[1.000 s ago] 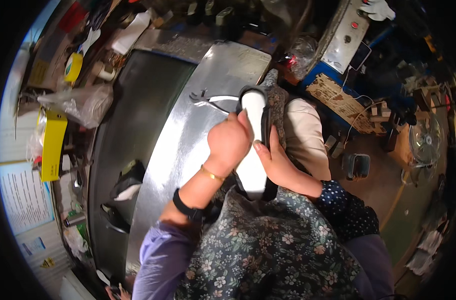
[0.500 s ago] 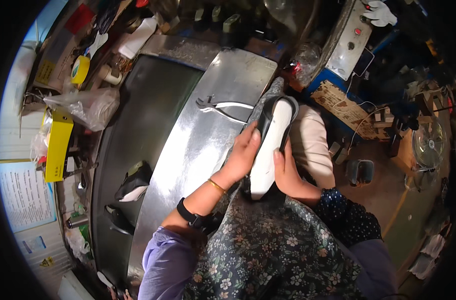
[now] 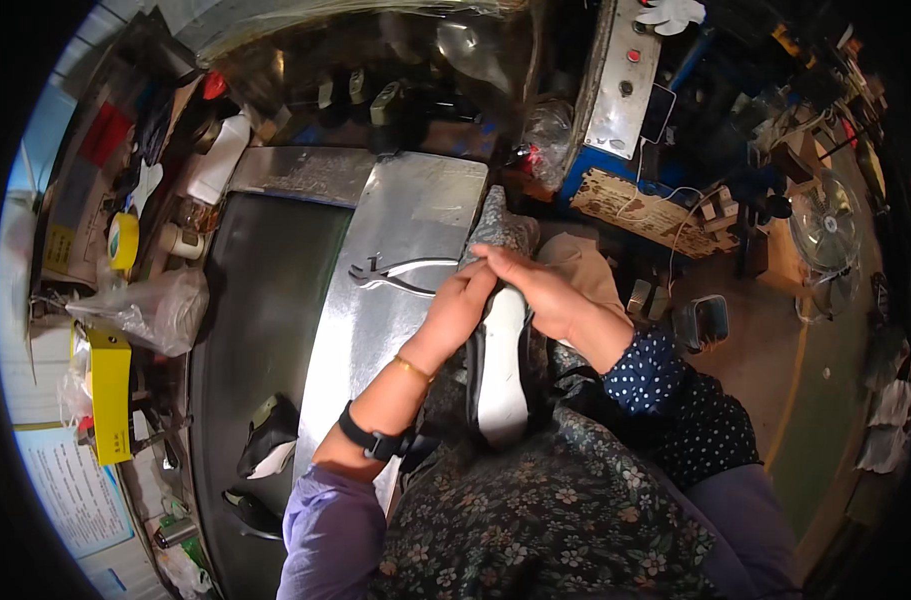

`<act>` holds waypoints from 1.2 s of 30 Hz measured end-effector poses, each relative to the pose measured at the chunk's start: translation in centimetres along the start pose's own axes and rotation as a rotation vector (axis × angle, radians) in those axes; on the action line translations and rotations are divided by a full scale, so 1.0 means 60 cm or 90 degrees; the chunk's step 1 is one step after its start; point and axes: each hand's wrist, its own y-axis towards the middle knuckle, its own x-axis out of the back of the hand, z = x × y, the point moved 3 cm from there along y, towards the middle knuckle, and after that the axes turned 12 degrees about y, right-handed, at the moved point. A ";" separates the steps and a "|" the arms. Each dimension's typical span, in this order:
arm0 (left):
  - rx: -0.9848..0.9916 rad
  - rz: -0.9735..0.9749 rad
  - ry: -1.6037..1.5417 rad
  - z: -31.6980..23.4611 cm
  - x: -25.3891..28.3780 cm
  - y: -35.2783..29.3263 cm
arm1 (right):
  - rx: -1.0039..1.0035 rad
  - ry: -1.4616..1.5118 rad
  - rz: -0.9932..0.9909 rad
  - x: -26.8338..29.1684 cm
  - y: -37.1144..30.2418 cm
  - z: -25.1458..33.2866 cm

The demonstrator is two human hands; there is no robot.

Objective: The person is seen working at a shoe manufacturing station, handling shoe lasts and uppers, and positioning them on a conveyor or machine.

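The shoe (image 3: 503, 390) lies sole-up on the apron (image 3: 495, 520); left hand (image 3: 457, 314) and right hand (image 3: 545, 296) meet at its far end, fingers bunched, any pinch hidden; likely light, stiff-soled; best held by the sides.

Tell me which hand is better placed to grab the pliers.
Likely the left hand: it is nearer the pliers, which lie on the metal bench to its left. The right hand is farther across.

A shoe workshop: pliers (image 3: 383, 274) lie on a metal bench (image 3: 425, 195) just left of the gripped shoe (image 3: 502, 375), more shoes (image 3: 269, 438) farther left, a button panel (image 3: 618, 95) ahead-right.
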 end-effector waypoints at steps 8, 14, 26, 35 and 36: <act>-0.060 -0.119 0.016 -0.002 -0.017 -0.052 | 0.113 -0.188 0.196 0.012 -0.004 -0.007; -0.117 -0.185 0.059 0.014 -0.029 -0.051 | 0.380 -0.384 0.055 -0.013 -0.020 -0.012; -0.044 -0.012 0.014 0.017 -0.004 -0.038 | 0.273 -0.295 0.052 0.007 -0.017 -0.016; -0.004 0.074 -0.012 0.008 0.018 -0.049 | 0.300 -0.294 0.037 0.001 -0.019 -0.024; -0.009 0.090 -0.017 0.015 0.024 -0.053 | 0.215 -0.146 0.099 0.004 -0.012 -0.021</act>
